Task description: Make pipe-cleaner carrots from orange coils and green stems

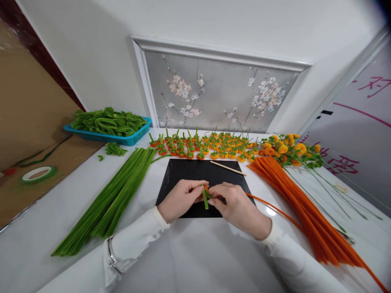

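Over the black mat (183, 173), my left hand (182, 197) pinches a small green and orange fuzzy piece (205, 198). My right hand (236, 203) grips the same piece from the other side, its fingers closed on a green strand. Short green ends hang down between the two hands. A pale wooden stick (227, 167) lies across the mat's upper right. One orange stem (275, 208) runs from beside my right hand toward the orange bundle (305, 207) on the right. Left of the mat lies a bundle of long green stems (113, 195).
Rows of small orange and yellow pieces with green tops (222, 148) stand behind the mat. A blue basket (131, 139) of green loops is back left, green tape (39, 174) far left. Yellow and orange flowers (282, 148) lie back right. A wall rises behind.
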Available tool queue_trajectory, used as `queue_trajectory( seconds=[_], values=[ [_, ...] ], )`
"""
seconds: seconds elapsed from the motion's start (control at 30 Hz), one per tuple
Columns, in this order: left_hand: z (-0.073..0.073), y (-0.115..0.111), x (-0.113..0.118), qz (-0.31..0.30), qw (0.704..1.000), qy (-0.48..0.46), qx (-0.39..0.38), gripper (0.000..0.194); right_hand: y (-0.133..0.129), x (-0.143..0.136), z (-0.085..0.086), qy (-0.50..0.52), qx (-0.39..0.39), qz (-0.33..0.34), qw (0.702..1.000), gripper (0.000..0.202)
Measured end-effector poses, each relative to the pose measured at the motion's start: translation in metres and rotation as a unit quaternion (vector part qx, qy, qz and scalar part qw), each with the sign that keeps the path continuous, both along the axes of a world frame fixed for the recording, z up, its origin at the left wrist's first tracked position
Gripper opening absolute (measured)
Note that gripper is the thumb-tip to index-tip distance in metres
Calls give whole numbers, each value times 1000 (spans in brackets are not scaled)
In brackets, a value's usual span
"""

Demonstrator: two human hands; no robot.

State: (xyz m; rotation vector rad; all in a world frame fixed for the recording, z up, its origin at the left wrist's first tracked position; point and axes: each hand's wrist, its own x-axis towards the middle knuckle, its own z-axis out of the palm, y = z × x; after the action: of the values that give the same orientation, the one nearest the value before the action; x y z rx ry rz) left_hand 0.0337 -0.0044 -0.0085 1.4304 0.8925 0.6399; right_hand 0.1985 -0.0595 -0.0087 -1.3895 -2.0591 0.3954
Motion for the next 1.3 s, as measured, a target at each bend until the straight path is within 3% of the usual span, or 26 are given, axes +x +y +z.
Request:
queue_trajectory(
  seconds=[0.1,0.23,0.43,0.53,0.6,0.73,0.83,1.03,1.17,1.3],
  values=[
    [-2,0,-1,-13,992,54,111,29,0,-3,0,128,-100,8,987,10],
    [0,-2,-1,7,972,97,213,27,2,-4,-1,335,-238,32,911,9],
    [-4,-4,2,20,985,-4,169,12,4,-4,-4,536,-329,8,777,27],
    [-8,-4,3,24,989,-29,141,8,4,-5,-6,570,-334,8,751,31],
    [-9,-4,3,26,989,-27,146,9,5,-7,-6,563,-324,1,760,33],
    [-8,-4,3,39,985,-21,167,12,5,-10,-7,511,-287,-32,809,36],
    [-6,-6,2,48,983,-9,179,15,5,-10,-7,475,-303,-36,825,39],
    [-2,-9,0,50,973,18,226,16,4,-6,-6,481,-325,-25,814,30],
    [0,-9,1,46,977,-10,206,16,4,-10,-9,516,-277,-43,809,22],
    [3,-9,2,55,985,-41,161,18,7,-12,-13,444,-150,-67,881,19]
  ],
)
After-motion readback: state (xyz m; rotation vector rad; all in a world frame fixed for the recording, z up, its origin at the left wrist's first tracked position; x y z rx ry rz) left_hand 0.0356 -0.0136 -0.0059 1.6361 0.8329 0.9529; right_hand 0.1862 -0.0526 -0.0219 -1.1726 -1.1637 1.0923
